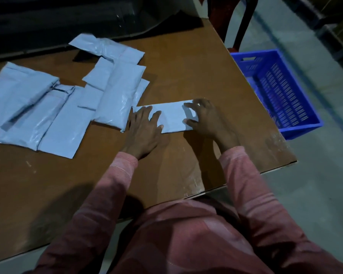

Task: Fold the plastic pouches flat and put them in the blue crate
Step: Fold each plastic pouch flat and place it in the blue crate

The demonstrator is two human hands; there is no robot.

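Left hand (pixel 144 131), right hand (pixel 204 119) (gripping) atop pouch (pixel 172 117).

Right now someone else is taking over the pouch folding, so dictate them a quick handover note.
Left hand: flat, pressing the left end of the folded pouch on the wooden table.
Right hand: bent fingers on its right end; grip unclear.
Blue crate: on the floor right of the table, no pouches visible inside.
Done: this pouch looks folded.
Left: crate it, then fold the pile of pouches lying to the left.
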